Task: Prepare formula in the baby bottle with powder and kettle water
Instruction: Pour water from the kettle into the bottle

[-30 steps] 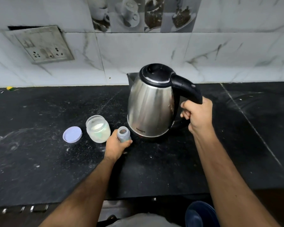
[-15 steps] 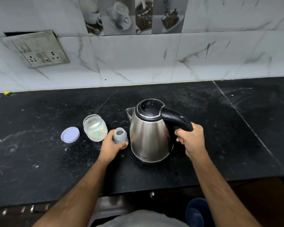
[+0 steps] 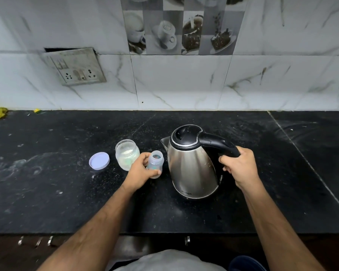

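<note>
Your left hand [image 3: 140, 169] is wrapped around the small clear open baby bottle [image 3: 155, 163]; your right hand [image 3: 240, 169] grips the steel kettle's [image 3: 190, 169] black handle [image 3: 217, 144] tightly.

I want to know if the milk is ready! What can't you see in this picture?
Head view only:
- Water level in the kettle: hidden by its shut lid and steel wall.
- Whether the baby bottle holds water or powder: the left hand covers part of it, and its mouth is too small.
- Whether the kettle rests on the counter or is slightly raised: unclear from above.
- Right hand grip: fingers curl behind the handle.
</note>
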Tool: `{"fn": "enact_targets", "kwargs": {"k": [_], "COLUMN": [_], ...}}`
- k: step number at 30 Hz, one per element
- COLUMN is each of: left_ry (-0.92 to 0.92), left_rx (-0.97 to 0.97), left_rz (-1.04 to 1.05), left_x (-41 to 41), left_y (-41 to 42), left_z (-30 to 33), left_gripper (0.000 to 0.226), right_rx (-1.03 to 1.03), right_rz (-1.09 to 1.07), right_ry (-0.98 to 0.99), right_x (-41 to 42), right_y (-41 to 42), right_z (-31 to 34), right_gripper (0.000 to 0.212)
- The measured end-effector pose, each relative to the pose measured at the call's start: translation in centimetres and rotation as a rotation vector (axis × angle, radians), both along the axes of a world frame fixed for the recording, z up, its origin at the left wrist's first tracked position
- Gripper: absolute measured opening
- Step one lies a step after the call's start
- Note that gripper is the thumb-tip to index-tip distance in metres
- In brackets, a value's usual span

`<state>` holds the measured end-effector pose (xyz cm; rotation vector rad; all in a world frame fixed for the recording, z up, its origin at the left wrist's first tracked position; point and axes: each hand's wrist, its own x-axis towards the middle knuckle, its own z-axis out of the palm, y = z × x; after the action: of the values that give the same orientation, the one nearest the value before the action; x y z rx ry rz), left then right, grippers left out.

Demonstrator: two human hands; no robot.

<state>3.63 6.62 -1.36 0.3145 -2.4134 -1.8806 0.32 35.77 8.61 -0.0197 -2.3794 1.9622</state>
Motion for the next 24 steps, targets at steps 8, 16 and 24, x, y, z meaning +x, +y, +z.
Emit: {"fn": "enact_targets", "kwargs": {"k": [8,16,24], "left_ry": [0.012,-0.030,-0.049], "left_rx": [0.021,0.058,0.066], "left_rz": [-0.053,-0.097,-0.093], "left_x": [-0.5,-1.2,-1.8], "left_y": [-0.8,-0.8,-0.6], "left_z": [0.8,1.0,0.3], "left_gripper": [0.054,0.055,0.054], "right_rx": [0.076,0.115,0.268], "right_rz": [0.046,0.084,0.105], "right_ry": [0.022,0.037,0.051], "right_x": [-0.5,-0.8,-1.8], "right_y": [-0.1,0.1,0.5], "right_z": [1.3,2.4,2.8], "right_gripper": [0.022,0.015,0.019]}}
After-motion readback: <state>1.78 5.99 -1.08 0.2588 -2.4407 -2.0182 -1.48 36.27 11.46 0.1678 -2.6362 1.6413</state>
